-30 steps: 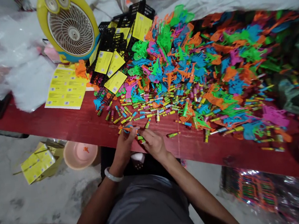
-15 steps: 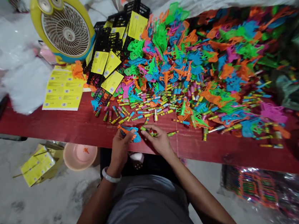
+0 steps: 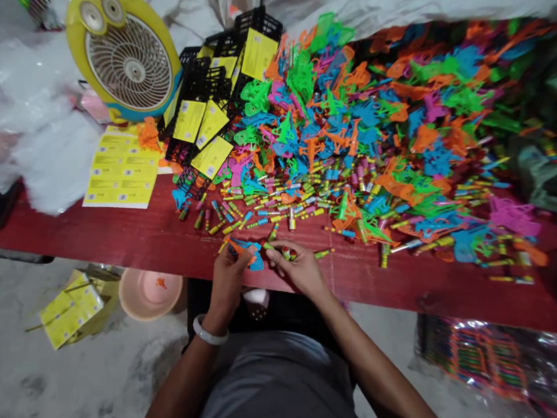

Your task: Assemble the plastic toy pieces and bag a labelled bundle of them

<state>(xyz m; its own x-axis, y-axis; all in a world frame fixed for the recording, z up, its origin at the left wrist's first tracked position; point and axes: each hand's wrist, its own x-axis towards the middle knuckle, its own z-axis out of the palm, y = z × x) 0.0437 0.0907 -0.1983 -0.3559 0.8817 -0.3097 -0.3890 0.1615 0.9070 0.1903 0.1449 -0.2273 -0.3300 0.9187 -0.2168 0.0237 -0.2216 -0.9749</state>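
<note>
Near the table's front edge my left hand [image 3: 226,279] is closed on blue and orange plastic pieces [image 3: 252,257], with the blue latticed part sticking out past the thumb. Just to its right my right hand [image 3: 301,268] is closed, with thumb and fingers around small green-and-yellow printed sticks [image 3: 288,253], partly hidden by the fingers. The two hands are a little apart. Beyond them many short printed sticks [image 3: 267,220] lie scattered on the red table [image 3: 162,246]. Behind those rises a heap of green, orange, blue and pink plastic pieces [image 3: 368,111].
A yellow fan [image 3: 134,68] stands at the back left, beside black latticed pieces [image 3: 216,82] with yellow cards. A sheet of yellow labels [image 3: 121,176] lies below it. On the floor are a pink basin [image 3: 142,312] and, at right, a plastic bag of colourful items [image 3: 487,360].
The view has shifted slightly, so the table's things appear a little lower and further right. My right hand has changed its hold slightly on the sticks. My left hand keeps its pieces.
</note>
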